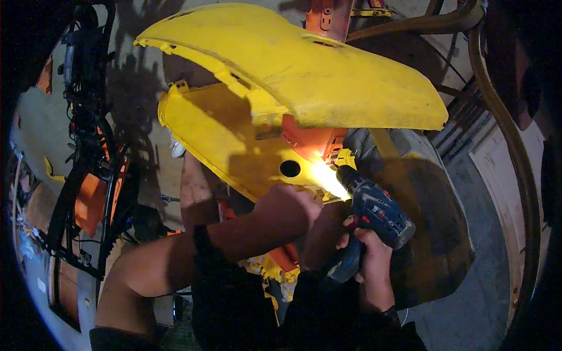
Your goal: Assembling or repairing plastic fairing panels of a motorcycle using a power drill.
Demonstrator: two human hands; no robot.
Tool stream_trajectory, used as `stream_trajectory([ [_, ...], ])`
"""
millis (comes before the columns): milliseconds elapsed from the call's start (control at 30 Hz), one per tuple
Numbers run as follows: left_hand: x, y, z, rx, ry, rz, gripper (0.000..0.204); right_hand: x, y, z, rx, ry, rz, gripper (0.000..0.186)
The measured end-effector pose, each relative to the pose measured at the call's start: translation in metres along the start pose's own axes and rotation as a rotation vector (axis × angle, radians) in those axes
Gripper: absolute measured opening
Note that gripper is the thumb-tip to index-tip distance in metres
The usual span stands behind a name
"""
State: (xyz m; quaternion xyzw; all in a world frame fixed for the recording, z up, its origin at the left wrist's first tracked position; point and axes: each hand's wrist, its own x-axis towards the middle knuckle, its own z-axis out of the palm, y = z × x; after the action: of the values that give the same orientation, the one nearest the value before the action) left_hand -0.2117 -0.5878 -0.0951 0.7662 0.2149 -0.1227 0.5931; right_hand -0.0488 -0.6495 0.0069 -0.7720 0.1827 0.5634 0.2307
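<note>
My left hand (295, 207) is closed at the lower edge of a yellow plastic body part (222, 146); what its fingertips hold is hidden. My right hand (372, 257) grips a dark blue cordless drill (380, 213), whose front end is at an orange piece (303, 137) and small yellow tabs fixed at the part's right end. The drill's light glares on the plastic there, so the tip's exact contact is unclear. Above, a large curved yellow panel (293, 64) spans the view. A round dark hole shows in the lower yellow part, left of the drill.
A black frame (82, 82) with orange plastic (91, 202) stands at left. A curved brown metal tube (497, 117) runs down the right. A dark padded surface (439, 222) lies behind the drill, pale boards (509, 187) beyond it. Small tools (170, 199) lie on the floor.
</note>
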Motion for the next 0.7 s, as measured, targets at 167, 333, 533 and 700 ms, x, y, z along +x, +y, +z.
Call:
stream_trajectory([
  [167,-0.003,0.001,0.004,0.002,-0.013,-0.023,0.012,0.002,-0.006,0.004,0.174,0.031,0.053,0.019],
  [333,0.000,0.003,0.007,-0.002,-0.044,-0.041,0.013,0.003,0.005,0.002,0.135,0.045,0.038,0.017],
  [533,0.007,0.004,0.007,-0.013,-0.130,-0.072,0.016,0.008,0.013,-0.003,0.131,0.051,0.040,0.015],
  [700,0.011,0.002,0.013,0.026,-0.379,-0.118,0.023,0.006,0.010,0.002,0.177,0.059,0.042,0.013],
])
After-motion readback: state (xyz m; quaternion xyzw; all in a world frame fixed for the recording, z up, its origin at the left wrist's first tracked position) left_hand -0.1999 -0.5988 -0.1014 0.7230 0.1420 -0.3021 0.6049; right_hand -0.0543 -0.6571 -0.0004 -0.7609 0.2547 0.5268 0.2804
